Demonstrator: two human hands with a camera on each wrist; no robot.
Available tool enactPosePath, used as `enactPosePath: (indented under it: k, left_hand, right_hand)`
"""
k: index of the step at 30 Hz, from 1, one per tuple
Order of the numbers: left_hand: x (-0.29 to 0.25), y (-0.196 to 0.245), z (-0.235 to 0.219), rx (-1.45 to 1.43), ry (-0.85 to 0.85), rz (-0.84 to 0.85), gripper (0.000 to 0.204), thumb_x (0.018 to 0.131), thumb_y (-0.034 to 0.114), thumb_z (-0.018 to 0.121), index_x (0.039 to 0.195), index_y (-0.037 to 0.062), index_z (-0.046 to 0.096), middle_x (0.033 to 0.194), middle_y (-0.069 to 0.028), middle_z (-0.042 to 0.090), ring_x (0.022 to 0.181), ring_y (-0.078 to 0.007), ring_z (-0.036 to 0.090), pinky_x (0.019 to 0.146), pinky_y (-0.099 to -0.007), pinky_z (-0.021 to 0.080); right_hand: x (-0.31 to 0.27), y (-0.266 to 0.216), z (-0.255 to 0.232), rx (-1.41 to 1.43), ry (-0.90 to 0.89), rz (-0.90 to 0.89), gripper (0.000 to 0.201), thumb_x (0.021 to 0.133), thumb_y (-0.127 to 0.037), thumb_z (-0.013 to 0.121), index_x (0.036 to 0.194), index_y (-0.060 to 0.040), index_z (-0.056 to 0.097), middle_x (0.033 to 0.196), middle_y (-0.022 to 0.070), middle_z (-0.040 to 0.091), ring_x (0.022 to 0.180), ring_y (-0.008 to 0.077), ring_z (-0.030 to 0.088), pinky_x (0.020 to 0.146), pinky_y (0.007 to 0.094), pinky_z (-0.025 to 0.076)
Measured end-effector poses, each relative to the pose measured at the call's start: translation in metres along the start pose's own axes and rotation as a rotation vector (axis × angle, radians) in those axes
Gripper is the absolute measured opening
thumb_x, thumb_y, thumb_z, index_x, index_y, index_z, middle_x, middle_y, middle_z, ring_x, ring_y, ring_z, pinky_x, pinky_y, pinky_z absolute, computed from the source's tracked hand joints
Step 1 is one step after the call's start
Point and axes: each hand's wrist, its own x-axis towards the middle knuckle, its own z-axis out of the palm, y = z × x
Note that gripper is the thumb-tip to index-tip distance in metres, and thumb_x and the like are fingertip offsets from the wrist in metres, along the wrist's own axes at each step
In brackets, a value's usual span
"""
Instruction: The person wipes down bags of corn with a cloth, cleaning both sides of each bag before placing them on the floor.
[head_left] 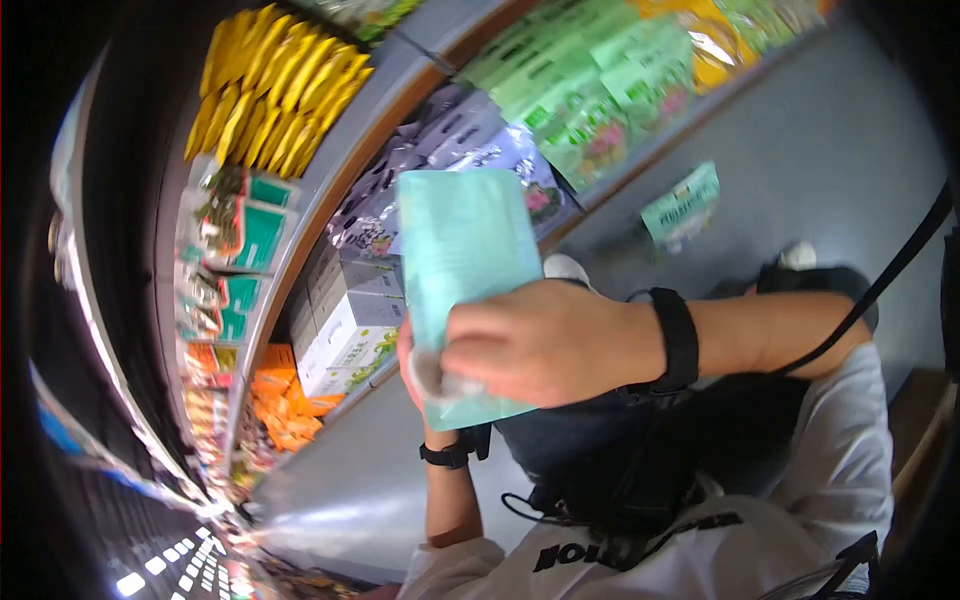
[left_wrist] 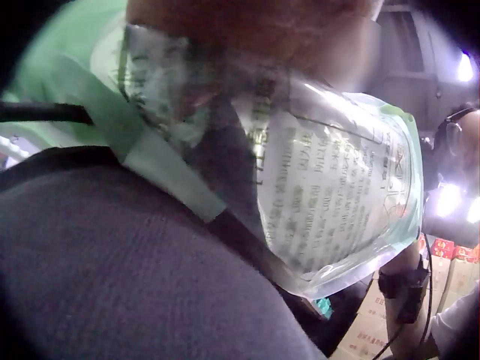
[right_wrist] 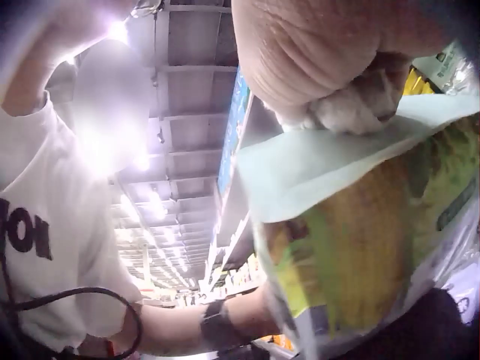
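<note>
A pale mint-green plastic packaging bag (head_left: 465,225) is held up in front of the body. My left hand (head_left: 405,362) grips it from behind and is mostly hidden in the head view. In the left wrist view, printed text covers the bag's clear-looking side below that hand (left_wrist: 255,34). Over the bag's lower part, my right hand (head_left: 550,340) pinches a crumpled white cloth (head_left: 430,377) against the surface. The right wrist view has the cloth (right_wrist: 349,112) bunched under the fingers at the bag's pale edge, above a yellow-and-green printed panel.
Shelves hold yellow packets (head_left: 285,90), teal bags (head_left: 262,235), purple bags (head_left: 450,130) and light-green bags (head_left: 590,90). White boxes (head_left: 350,330) and orange packages (head_left: 285,405) stand lower down. A green-topped bag (head_left: 682,208) lies on the grey floor (head_left: 800,130) near the feet.
</note>
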Motion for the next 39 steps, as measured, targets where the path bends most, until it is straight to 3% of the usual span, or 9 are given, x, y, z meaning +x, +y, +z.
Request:
enactPosePath:
  k: [2,8,12,15,24,28,32,36,39]
  left_hand:
    - [0.003,-0.019,-0.014,-0.338,-0.038,-0.098,0.05,0.098,0.034,0.036,0.135,0.0002,0.037,0.134,-0.0166,0.044,0.121,-0.0259,0.045,0.103,-0.0395,0.036]
    - [0.002,0.023,0.006,0.261,-0.034,0.249,0.044,0.092,0.026,0.042,0.126,-0.0014,0.047,0.135,-0.0214,0.042,0.128,-0.0341,0.036,0.107,-0.04,0.025]
    - [-0.004,0.036,0.012,0.407,0.028,0.367,0.042,0.086,0.02,0.053,0.123,0.0002,0.049,0.132,-0.0224,0.043,0.125,-0.0383,0.038,0.105,-0.0427,0.028]
    - [-0.006,0.054,0.017,0.588,-0.022,0.462,0.043,0.075,0.016,0.061,0.114,0.0004,0.055,0.128,-0.019,0.048,0.122,-0.0388,0.042,0.103,-0.0455,0.031]
    - [-0.016,0.086,0.02,0.564,-0.376,0.635,0.043,0.071,0.016,0.068,0.109,0.0013,0.058,0.127,-0.0175,0.05,0.121,-0.036,0.044,0.102,-0.0466,0.033]
    - [-0.035,0.102,-0.011,-0.293,-0.263,0.451,0.038,0.081,0.015,0.059,0.115,-0.0003,0.053,0.128,-0.021,0.047,0.12,-0.0319,0.046,0.099,-0.0416,0.037]
    - [-0.031,0.117,-0.05,-0.102,0.458,0.47,0.045,0.091,0.026,0.047,0.125,-0.0039,0.045,0.132,-0.0203,0.044,0.121,-0.0291,0.044,0.103,-0.0394,0.032]
    - [0.002,0.057,-0.073,-0.473,0.248,-0.138,0.048,0.091,0.025,0.049,0.128,-0.0046,0.043,0.129,-0.0138,0.049,0.117,-0.0218,0.048,0.099,-0.0364,0.035]
    - [0.029,0.039,-0.093,-0.474,0.115,-0.207,0.051,0.089,0.03,0.052,0.127,-0.0044,0.046,0.126,-0.0125,0.053,0.114,-0.0213,0.05,0.098,-0.0354,0.037]
  right_hand:
    - [0.004,0.016,-0.008,-0.041,0.201,0.051,0.021,0.077,-0.01,0.058,0.097,-0.0053,0.053,0.091,0.0116,0.051,0.08,0.0307,0.058,0.063,0.0395,0.048]
    - [-0.012,0.088,-0.024,-0.002,0.539,0.533,0.022,0.087,-0.014,0.057,0.102,0.0015,0.053,0.091,0.017,0.058,0.083,0.0267,0.058,0.073,0.0352,0.046]
    - [-0.025,0.094,-0.023,-0.055,0.417,0.712,0.031,0.093,-0.025,0.051,0.111,-0.0001,0.051,0.103,0.0149,0.059,0.094,0.0226,0.056,0.082,0.0329,0.044]
    - [-0.04,0.091,-0.013,0.818,0.587,1.088,0.054,0.097,-0.047,0.031,0.133,-0.0074,0.04,0.126,0.0063,0.052,0.116,0.0213,0.048,0.1,0.0344,0.035]
    - [-0.082,0.075,0.017,1.339,0.768,0.994,0.051,0.093,-0.044,0.036,0.125,-0.0071,0.051,0.118,0.0056,0.058,0.102,0.0207,0.057,0.089,0.036,0.045]
    - [-0.099,0.074,0.024,1.501,0.886,1.017,0.05,0.094,-0.042,0.034,0.123,-0.006,0.052,0.117,0.0084,0.059,0.101,0.0226,0.058,0.089,0.0372,0.046]
    - [-0.106,0.074,0.03,1.547,0.905,0.987,0.052,0.093,-0.044,0.034,0.123,-0.0051,0.052,0.117,0.0089,0.059,0.1,0.0238,0.058,0.089,0.0382,0.047]
    - [-0.097,0.069,0.024,1.581,0.911,0.96,0.054,0.091,-0.046,0.035,0.122,-0.0053,0.053,0.108,0.0083,0.062,0.093,0.0225,0.061,0.083,0.0371,0.049]
    - [-0.084,0.063,0.018,1.544,0.935,1.034,0.049,0.093,-0.041,0.033,0.119,-0.0049,0.055,0.106,0.0093,0.062,0.091,0.0225,0.061,0.081,0.0371,0.05]
